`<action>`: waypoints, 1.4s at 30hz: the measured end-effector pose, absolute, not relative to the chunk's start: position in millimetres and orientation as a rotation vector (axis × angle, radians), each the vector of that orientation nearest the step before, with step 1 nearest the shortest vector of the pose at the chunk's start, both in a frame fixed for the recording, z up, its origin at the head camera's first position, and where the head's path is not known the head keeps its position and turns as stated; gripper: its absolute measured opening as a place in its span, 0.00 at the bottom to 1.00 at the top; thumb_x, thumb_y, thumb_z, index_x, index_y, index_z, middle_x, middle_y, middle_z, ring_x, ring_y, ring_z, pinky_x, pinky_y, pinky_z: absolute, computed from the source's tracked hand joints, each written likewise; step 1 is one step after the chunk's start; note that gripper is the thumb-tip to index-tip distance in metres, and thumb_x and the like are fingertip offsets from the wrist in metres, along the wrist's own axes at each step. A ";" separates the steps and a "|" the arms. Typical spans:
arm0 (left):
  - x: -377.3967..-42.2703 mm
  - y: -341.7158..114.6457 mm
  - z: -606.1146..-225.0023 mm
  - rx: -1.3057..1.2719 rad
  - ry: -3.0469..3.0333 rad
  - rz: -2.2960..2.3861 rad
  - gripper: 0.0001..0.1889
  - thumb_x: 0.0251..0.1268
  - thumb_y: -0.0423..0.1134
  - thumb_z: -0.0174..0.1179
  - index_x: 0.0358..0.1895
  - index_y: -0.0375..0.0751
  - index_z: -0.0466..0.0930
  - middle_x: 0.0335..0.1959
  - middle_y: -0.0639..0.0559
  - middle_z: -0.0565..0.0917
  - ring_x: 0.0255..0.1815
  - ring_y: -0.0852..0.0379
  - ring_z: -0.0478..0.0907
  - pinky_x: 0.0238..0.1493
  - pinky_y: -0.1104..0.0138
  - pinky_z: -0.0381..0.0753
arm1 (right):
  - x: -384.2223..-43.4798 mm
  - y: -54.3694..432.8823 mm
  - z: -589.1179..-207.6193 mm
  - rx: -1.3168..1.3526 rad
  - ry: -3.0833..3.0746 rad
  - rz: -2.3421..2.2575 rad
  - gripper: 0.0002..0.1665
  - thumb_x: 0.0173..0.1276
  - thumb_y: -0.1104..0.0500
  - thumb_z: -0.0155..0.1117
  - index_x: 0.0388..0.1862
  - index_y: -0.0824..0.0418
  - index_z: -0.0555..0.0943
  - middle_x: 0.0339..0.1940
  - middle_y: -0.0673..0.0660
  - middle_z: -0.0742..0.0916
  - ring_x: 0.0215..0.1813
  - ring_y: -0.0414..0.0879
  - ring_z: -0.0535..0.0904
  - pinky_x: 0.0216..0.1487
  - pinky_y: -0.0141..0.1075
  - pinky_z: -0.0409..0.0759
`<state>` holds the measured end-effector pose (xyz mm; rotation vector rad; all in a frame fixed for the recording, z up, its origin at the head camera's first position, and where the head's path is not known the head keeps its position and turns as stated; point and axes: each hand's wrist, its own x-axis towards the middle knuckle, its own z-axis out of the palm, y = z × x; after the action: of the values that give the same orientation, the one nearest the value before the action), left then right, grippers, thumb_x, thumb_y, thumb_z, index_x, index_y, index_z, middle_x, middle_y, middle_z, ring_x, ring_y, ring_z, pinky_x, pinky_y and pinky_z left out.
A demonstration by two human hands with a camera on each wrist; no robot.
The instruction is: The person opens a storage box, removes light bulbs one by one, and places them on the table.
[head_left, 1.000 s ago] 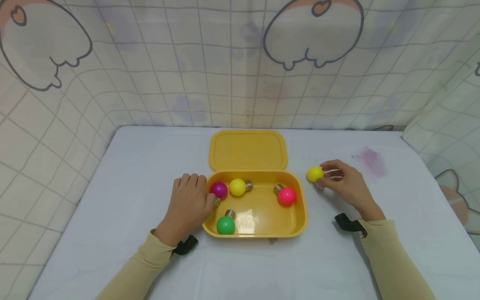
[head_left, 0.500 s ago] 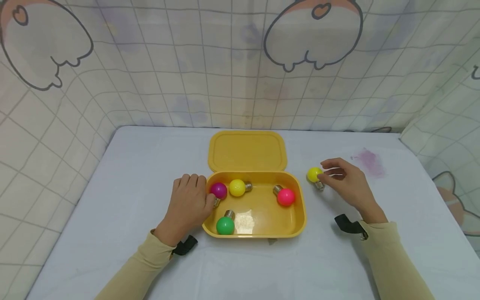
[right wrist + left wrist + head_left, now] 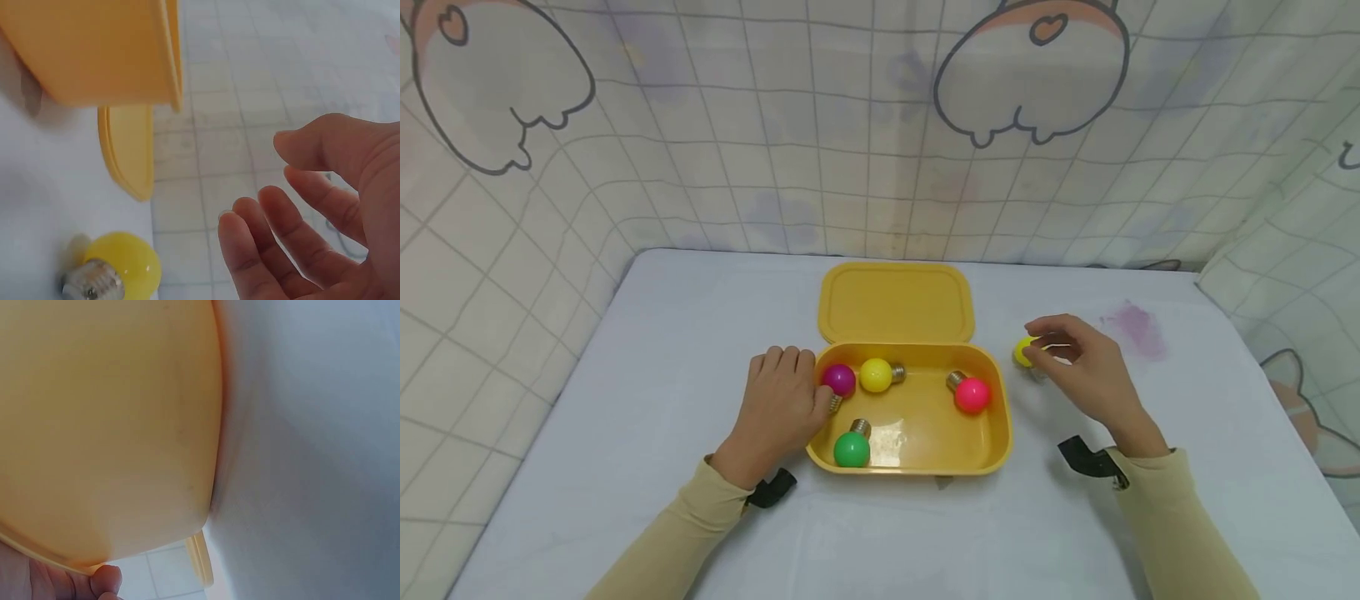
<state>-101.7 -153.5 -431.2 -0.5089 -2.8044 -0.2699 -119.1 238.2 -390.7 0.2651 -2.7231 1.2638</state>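
My left hand (image 3: 778, 408) grips the left rim of an open yellow plastic box (image 3: 925, 442), thumb over the inner side; its fingertips show at the rim in the left wrist view. Inside lie a purple bulb (image 3: 839, 380), a yellow bulb (image 3: 876, 375), a green bulb (image 3: 852, 450) and a pink bulb (image 3: 972, 395), all with metal screw bases. Another yellow bulb (image 3: 134, 262) lies on the table right of the box. Above it hovers my right hand (image 3: 1093, 375), fingers loosely bent and apart from the bulb, partly covering it in the head view.
The yellow lid (image 3: 895, 302) lies flat behind the box. A white cloth covers the table (image 3: 700, 308), with a pink stain (image 3: 1138, 329) at the right. Checked cloth (image 3: 850, 167) hangs behind and at the sides. Black straps are on both wrists.
My right hand has let go of the yellow bulb and risen slightly leftward over it; the bulb stays on the table. My left hand and the box hold their place.
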 end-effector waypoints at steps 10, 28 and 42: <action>-102.5 -153.9 -429.9 -0.498 -2.816 -0.277 0.10 0.65 0.41 0.53 0.32 0.38 0.68 0.26 0.47 0.67 0.33 0.47 0.64 0.42 0.57 0.64 | -115.0 215.0 -386.6 0.509 -2.733 1.210 0.22 0.62 0.65 0.75 0.55 0.60 0.82 0.49 0.55 0.88 0.44 0.31 0.83 0.49 0.22 0.83; -103.7 -154.3 -430.5 -0.506 -2.808 -0.278 0.10 0.65 0.41 0.54 0.32 0.38 0.68 0.25 0.48 0.67 0.32 0.48 0.63 0.41 0.58 0.63 | -120.7 174.9 -381.1 0.776 -2.987 1.044 0.25 0.61 0.62 0.77 0.57 0.61 0.82 0.50 0.57 0.87 0.48 0.47 0.86 0.52 0.43 0.87; -100.8 -154.5 -429.5 -0.512 -2.800 -0.258 0.11 0.66 0.43 0.52 0.32 0.39 0.69 0.25 0.48 0.68 0.32 0.48 0.63 0.40 0.58 0.63 | -119.6 154.2 -388.1 0.916 -3.106 0.699 0.21 0.64 0.62 0.74 0.56 0.59 0.82 0.53 0.58 0.86 0.48 0.50 0.84 0.52 0.43 0.87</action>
<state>-100.8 -154.5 -429.5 -0.5122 -2.7999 -0.2583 -119.6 154.2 -388.1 0.9160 -3.1059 0.6993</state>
